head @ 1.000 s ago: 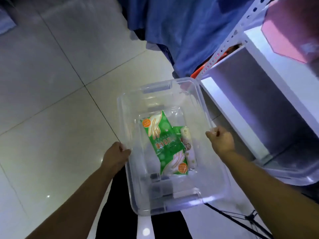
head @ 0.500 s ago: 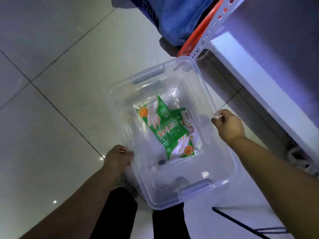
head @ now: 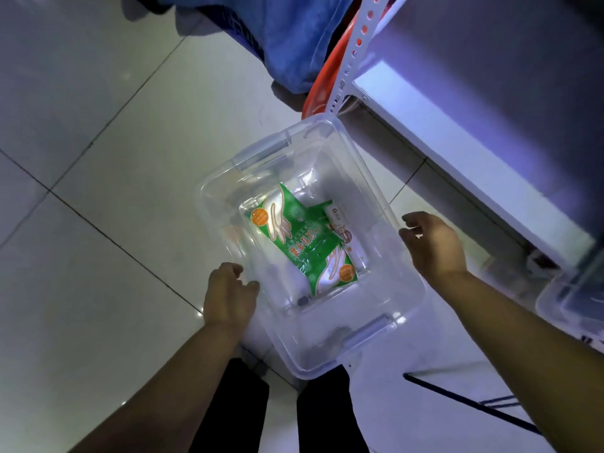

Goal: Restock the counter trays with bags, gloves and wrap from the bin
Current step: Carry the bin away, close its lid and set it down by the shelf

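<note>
right hand (head: 434,246) has let go of bin (head: 376,197); roll (head: 346,237) half-hidden.

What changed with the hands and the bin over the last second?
Both hands let go: the right hand has come off the clear bin rim and hangs open beside it; the left hand has loosened at the other rim. The green glove packet and the roll stayed put inside.

Your right hand (head: 434,246) comes off the clear bin (head: 376,197) now, fingers spread just beside its right rim instead of gripping it. Your left hand (head: 228,299) loosens too, curled against the left rim. The bin sits lower by the white shelf (head: 457,138), and the glove packet (head: 304,237) slides a little.
</note>
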Motion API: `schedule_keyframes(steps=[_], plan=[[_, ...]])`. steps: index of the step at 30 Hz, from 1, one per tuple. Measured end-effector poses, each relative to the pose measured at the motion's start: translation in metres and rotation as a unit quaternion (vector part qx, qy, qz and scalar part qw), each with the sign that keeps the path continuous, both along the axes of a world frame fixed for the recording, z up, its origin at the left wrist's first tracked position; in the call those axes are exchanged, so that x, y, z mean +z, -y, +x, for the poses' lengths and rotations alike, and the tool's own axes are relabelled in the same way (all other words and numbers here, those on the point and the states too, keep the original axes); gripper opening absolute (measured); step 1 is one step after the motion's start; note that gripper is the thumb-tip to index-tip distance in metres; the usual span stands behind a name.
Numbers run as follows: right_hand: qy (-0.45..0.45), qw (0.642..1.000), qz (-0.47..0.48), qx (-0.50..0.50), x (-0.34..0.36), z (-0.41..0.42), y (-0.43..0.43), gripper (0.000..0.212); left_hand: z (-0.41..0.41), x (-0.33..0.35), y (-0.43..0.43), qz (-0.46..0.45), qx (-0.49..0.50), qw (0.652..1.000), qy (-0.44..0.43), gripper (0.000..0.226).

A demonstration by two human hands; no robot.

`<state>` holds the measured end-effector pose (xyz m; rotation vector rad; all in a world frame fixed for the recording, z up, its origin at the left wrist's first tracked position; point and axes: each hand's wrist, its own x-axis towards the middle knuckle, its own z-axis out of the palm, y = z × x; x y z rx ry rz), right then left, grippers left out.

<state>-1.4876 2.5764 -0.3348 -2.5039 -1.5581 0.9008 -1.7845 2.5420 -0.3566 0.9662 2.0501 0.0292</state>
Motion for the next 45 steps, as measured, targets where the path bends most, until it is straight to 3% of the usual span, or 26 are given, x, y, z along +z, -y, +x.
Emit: schedule_keyframes(steps=[7,13,16,19,24,28,34,36,40,42,45], plan=[[0.022,0.985,0.155,-0.073,0.125,0.038,0.067,0.012,0.056,0.102,-0.036,0.147,-0.195,0.968,0.057,0.023],[0.132,0.915,0.321,-0.206,0.23,0.076,0.115,0.012,0.11,0.163,-0.041,0.113,-0.298,0.942,0.103,0.023],[0.23,0.876,0.304,-0.296,0.255,0.104,0.121,0.019,0.128,0.18,-0.027,0.094,-0.347,0.924,0.128,0.022],[0.256,0.87,0.225,-0.356,0.252,0.128,0.112,0.033,0.135,0.191,-0.013,0.079,-0.382,0.909,0.143,0.022],[0.119,0.859,0.142,-0.477,0.235,0.163,0.086,0.043,0.123,0.194,0.009,0.056,-0.425,0.895,0.125,0.022],[-0.05,0.837,0.2,-0.507,0.238,0.157,0.078,0.024,0.103,0.197,0.019,0.047,-0.414,0.901,0.116,0.015],[-0.141,0.865,0.251,-0.411,0.238,0.061,0.088,0.023,0.092,0.212,0.012,0.062,-0.389,0.909,0.132,0.022],[-0.121,0.897,0.239,-0.35,0.231,0.025,0.099,0.031,0.093,0.218,0.002,0.085,-0.372,0.913,0.144,0.026],[-0.055,0.961,0.169,-0.213,0.219,-0.04,0.132,0.027,0.097,0.23,-0.023,0.143,-0.336,0.913,0.179,0.027],[-0.03,0.976,0.175,-0.127,0.214,-0.07,0.147,0.038,0.1,0.233,-0.03,0.128,-0.263,0.927,0.236,0.031],[-0.01,0.986,0.162,-0.041,0.204,-0.104,0.165,0.033,0.096,0.23,-0.034,0.065,-0.079,0.95,0.295,0.051]])
